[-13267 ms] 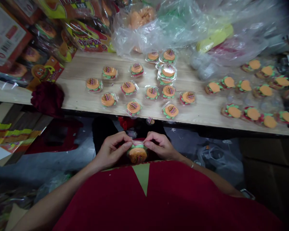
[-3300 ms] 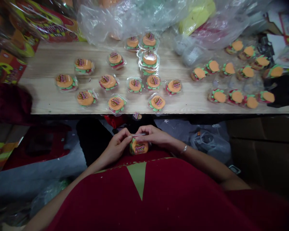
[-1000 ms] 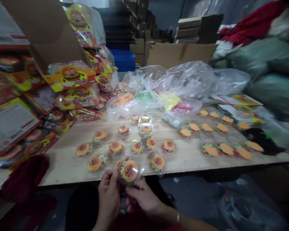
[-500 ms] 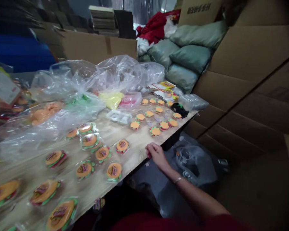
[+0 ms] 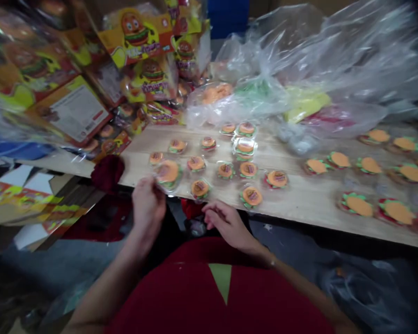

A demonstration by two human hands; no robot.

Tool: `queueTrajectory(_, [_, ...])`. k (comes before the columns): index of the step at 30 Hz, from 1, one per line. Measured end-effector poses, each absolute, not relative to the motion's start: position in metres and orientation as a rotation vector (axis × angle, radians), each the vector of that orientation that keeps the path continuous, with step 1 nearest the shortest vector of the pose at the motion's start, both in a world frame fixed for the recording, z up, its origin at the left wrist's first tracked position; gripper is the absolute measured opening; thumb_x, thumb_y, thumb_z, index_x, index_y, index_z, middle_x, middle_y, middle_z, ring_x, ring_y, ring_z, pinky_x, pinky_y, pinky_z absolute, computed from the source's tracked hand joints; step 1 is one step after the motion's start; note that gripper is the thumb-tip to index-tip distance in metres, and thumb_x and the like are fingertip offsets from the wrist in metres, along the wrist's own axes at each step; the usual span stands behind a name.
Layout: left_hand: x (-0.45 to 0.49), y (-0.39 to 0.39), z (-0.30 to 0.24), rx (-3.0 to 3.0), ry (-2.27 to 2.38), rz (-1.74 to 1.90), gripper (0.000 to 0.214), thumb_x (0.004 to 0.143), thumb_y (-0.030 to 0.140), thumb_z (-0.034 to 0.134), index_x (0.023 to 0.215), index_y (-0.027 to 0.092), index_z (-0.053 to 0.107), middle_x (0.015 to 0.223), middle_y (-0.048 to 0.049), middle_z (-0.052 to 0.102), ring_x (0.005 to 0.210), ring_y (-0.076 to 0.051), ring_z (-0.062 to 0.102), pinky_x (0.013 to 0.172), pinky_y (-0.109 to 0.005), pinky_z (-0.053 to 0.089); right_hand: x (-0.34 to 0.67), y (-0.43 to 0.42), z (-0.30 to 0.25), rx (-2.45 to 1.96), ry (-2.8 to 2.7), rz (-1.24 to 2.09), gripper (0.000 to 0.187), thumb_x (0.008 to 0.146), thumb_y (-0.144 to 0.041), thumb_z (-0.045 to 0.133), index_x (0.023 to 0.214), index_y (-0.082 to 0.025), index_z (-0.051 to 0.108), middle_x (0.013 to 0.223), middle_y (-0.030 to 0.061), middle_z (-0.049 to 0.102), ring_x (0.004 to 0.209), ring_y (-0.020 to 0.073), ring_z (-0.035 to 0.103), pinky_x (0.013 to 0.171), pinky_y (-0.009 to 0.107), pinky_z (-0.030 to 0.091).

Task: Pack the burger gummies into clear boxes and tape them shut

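My left hand (image 5: 147,204) is raised at the front edge of the wooden table (image 5: 299,199) and pinches a burger-shaped gummy in a clear plastic shell (image 5: 167,174), holding it just above the tabletop. Beside it lie several more packed burger gummies (image 5: 252,196) in loose rows. My right hand (image 5: 225,221) hangs below the table edge over my lap, fingers loosely curled and apart, with nothing in it. My red shirt fills the bottom of the view.
Unpacked burger gummies (image 5: 357,205) lie on the right of the table. Clear plastic bags (image 5: 282,69) holding coloured gummy parts are heaped at the back. Printed burger display boxes (image 5: 139,32) are stacked on the left. A dark red cloth (image 5: 107,172) hangs at the table edge.
The view swung back from the right side to the table's left. My left hand is in view again with a packed burger lifted to the table edge; my right hand has dropped from the edge to my lap.
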State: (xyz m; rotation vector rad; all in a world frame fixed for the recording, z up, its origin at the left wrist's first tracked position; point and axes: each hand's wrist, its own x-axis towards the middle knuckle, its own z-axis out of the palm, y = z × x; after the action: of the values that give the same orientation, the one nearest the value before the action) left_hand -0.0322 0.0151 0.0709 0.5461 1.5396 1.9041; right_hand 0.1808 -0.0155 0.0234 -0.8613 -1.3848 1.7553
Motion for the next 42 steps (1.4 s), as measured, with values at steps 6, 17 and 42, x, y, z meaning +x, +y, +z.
queueTrajectory(6, [0.022,0.005,0.053,0.475,1.236,1.970,0.022,0.069,0.021,0.072,0.067,0.015,0.051,0.061,0.0033,0.060,0.057,-0.006,0.057,0.061,-0.017,0.047,0.142,-0.010,0.028,-0.814,-1.301,1.757,0.039,0.087,-0.054,0.053,0.080,-0.016,0.058,0.066,-0.0013,0.057,0.052,0.0073,0.054,0.050,0.019,0.043])
queueTrajectory(17, [0.032,-0.014,0.041,0.485,1.220,1.979,0.021,0.073,0.023,0.072,0.070,0.016,0.052,0.061,0.0041,0.059,0.058,-0.007,0.056,0.062,-0.019,0.048,0.143,-0.015,0.022,-0.877,-1.316,1.705,0.037,0.082,-0.052,0.058,0.071,-0.017,0.053,0.053,-0.0063,0.046,0.043,0.0060,0.043,0.044,0.019,0.034])
queueTrajectory(42, [-0.001,-0.042,0.049,0.747,0.938,0.885,0.057,0.046,0.028,0.088,0.099,0.020,0.066,0.099,-0.0132,0.068,0.082,-0.028,0.067,0.066,-0.034,0.053,0.236,-0.014,0.034,-0.379,-2.178,1.784,0.050,0.093,-0.049,0.039,0.066,-0.018,0.067,0.058,-0.0017,0.060,0.054,0.0086,0.052,0.056,0.019,0.040])
